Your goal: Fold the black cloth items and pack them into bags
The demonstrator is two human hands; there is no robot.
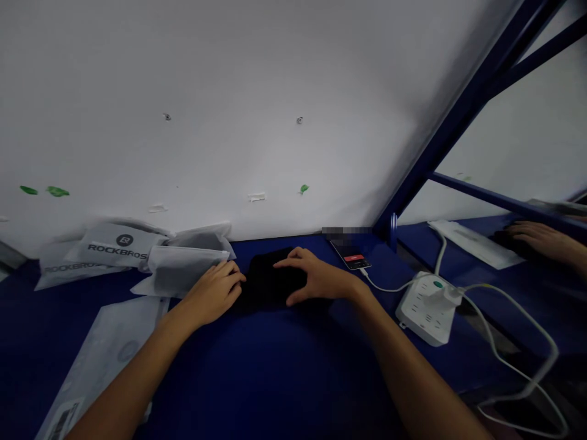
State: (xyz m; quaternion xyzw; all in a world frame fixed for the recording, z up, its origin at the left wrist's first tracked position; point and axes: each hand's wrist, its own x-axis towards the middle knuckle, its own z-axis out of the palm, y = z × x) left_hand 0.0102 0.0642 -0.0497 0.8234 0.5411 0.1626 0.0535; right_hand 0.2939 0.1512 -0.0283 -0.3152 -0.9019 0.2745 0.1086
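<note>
A dark, folded piece of black fabric [263,284] lies on the blue table in front of me; its exact kind is hard to make out in the dim light. At its left edge, my left hand [217,294] has its fingers curled together, the tips against the fabric. Over its right part is my right hand [318,275], thumb and fingers spread apart, touching or just above the black surface. Left of my left hand stands a frosted zip bag [181,269] with something grey showing through.
More frosted bags [117,244] printed ROCKBROS lie at the back left, and a long flat bag [103,348] under my left forearm. A phone [351,253] charges at the back right. A white power strip [426,308] trails cables. Beyond the blue frame, another person's hand [539,238] rests on black material.
</note>
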